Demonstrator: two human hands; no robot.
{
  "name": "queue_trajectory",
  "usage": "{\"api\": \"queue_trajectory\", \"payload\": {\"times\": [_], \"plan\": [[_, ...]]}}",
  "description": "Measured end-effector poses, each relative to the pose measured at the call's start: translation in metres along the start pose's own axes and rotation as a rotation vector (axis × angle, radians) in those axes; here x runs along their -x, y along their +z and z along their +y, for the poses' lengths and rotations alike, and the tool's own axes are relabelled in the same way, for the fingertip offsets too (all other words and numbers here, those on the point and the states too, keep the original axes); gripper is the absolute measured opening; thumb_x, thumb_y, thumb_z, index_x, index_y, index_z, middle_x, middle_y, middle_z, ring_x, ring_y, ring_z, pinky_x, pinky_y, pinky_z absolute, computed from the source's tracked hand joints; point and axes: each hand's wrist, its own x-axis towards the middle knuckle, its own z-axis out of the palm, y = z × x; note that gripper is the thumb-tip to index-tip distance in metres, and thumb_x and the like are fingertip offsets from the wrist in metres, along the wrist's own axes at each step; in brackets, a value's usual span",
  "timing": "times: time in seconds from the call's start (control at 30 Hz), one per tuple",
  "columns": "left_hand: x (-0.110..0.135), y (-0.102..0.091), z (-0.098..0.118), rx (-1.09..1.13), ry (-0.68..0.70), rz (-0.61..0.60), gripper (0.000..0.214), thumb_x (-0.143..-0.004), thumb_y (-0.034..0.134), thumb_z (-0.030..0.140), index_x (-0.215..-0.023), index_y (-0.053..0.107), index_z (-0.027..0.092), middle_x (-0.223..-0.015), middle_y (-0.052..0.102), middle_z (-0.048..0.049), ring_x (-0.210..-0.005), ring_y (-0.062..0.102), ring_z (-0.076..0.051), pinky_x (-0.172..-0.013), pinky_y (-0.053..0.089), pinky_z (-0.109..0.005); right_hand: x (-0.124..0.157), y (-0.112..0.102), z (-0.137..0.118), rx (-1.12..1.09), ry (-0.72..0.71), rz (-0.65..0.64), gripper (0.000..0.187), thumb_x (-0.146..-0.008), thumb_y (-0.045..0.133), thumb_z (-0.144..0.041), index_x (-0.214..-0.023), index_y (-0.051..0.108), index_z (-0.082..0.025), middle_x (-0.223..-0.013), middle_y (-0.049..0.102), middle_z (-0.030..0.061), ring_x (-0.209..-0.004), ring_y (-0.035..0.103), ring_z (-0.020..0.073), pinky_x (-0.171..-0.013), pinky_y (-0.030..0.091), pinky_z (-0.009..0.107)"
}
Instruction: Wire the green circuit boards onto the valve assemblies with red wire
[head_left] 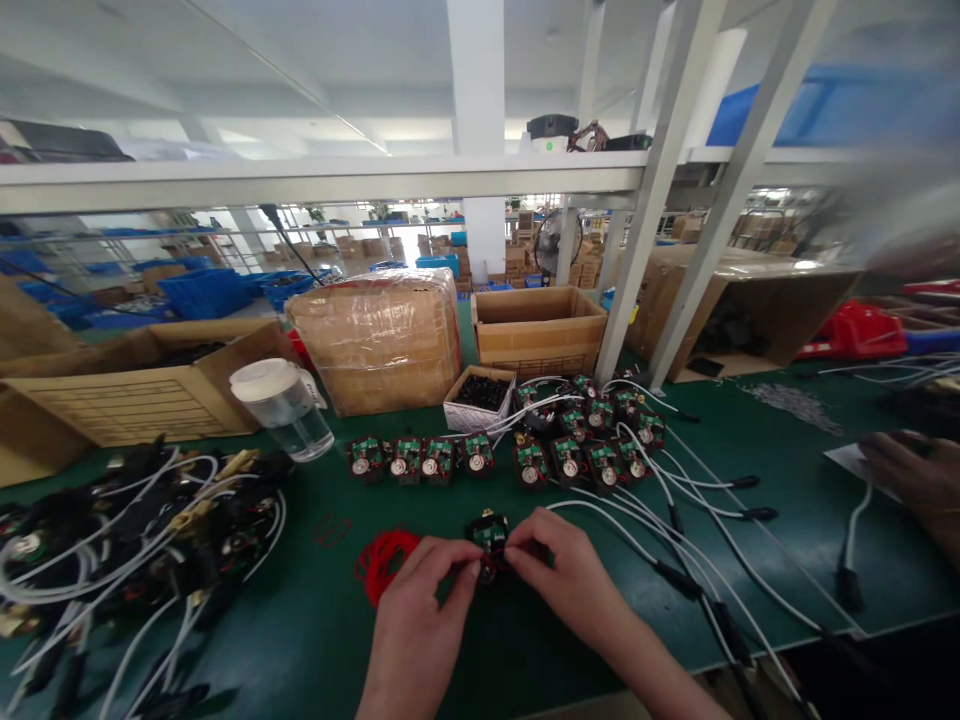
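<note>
Both my hands meet at the front middle of the green table [315, 620]. My left hand [420, 610] and my right hand [566, 570] pinch a small black module with a green circuit board [489, 535] from either side. A coil of red wire [382, 560] lies just left of my left hand. Beyond the hands, a row of similar modules [420, 458] stands on the table. A second group of such modules [592, 440] has white cables [675, 500] trailing to the right.
A heap of black parts and white cables [127, 540] fills the left. A clear plastic jar [283, 408], a wrapped carton [379, 335], open cardboard boxes [536, 325] and a small box of black parts [480, 395] stand behind. Another person's hand [911, 470] rests at right.
</note>
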Motion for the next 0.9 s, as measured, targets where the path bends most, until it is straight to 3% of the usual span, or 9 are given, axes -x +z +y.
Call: {"api": "queue_trajectory", "payload": {"times": [0.37,0.73,0.9], "plan": [[-0.014,0.0,0.002,-0.009,-0.078,-0.037,0.016,-0.089,0.057,0.03,-0.091,0.072,0.027,-0.09,0.071,-0.0008,-0.086,0.067,-0.021,-0.078,0.051,-0.032,-0.012,0.002,0.001,0.109,-0.067,0.001,0.01,-0.089,0.064,-0.013,-0.084,0.067,-0.021,-0.082,0.059,-0.0007,-0.073,0.058,0.0138,-0.065,0.044,0.025],[-0.019,0.007,-0.001,-0.11,-0.026,0.016,0.019,-0.09,0.054,0.029,-0.089,0.073,0.026,-0.094,0.07,-0.0034,-0.088,0.067,-0.021,-0.082,0.053,-0.033,-0.008,0.015,0.002,0.608,-0.265,0.107,0.014,-0.099,0.051,-0.015,-0.092,0.063,-0.019,-0.091,0.058,0.0069,-0.086,0.053,0.0237,-0.08,0.046,0.039],[-0.019,0.009,0.0,-0.113,-0.047,0.032,0.017,-0.09,0.054,0.028,-0.094,0.07,0.025,-0.091,0.069,-0.0029,-0.085,0.067,-0.021,-0.079,0.053,-0.034,-0.009,0.016,0.001,0.633,-0.263,0.115,0.012,-0.098,0.053,-0.015,-0.093,0.062,-0.02,-0.092,0.058,0.0071,-0.087,0.053,0.0242,-0.08,0.047,0.04]]}}
